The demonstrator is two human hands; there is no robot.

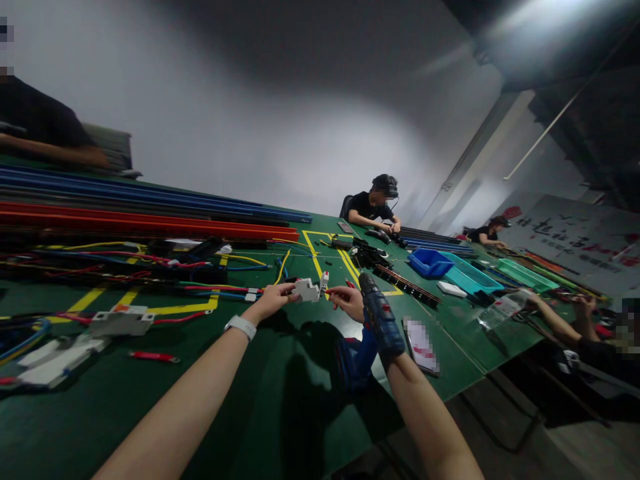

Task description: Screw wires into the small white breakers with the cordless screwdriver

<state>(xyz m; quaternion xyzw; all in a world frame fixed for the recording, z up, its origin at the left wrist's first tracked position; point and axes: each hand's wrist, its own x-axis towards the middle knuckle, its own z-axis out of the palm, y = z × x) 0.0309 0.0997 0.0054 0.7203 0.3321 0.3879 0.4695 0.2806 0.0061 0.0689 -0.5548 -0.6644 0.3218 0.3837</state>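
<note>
A white circuit breaker (306, 291) is pinched between the thumb and fingers of my left hand (274, 301), above the green table. Just right of it, my right hand (349, 301) is closed, with a small yellow-tipped piece (327, 294) at its fingertips; its kind is too small to tell. A small white module (325, 279) with a red mark is close behind the fingertips. The blue cordless drill (381, 317) appears next to my right wrist and partly covers that arm. Wires with red and blue sleeves (240, 291) end near my left hand.
Wired white breakers (123, 321) and a red cable piece (154, 357) lie at left. Long orange rails (150, 221) and blue rails (150, 193) run behind. A phone (423, 347), blue bin (430, 263) and teal tray (470, 273) are at right. Other people sit around the table.
</note>
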